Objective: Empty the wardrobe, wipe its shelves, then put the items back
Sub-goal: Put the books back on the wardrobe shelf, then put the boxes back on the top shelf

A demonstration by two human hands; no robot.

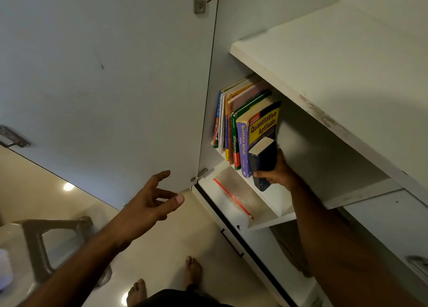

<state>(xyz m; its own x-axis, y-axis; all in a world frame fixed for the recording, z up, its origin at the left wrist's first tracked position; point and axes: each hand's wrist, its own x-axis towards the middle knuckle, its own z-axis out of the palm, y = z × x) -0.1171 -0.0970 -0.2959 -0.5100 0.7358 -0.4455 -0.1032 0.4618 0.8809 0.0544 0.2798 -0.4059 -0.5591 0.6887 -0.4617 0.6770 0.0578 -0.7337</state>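
The white wardrobe stands with its door (104,75) swung wide. Several books (234,121) stand upright at the left end of a shelf (275,197), the outermost a yellow Quantitative Aptitude book (262,126). My right hand (276,171) grips a thick dark blue book (262,163) upright beside that row, its lower corner over the shelf's front edge. My left hand (154,195) hovers with fingers spread near the door's lower corner, holding nothing. The shelf above (324,58) is bare.
A clear zip bag with a red strip (234,195) lies on the lower shelf. A grey plastic stool (46,239) stands on the tiled floor at the left. My bare feet (162,281) are by the wardrobe's base, near a drawer handle (231,243).
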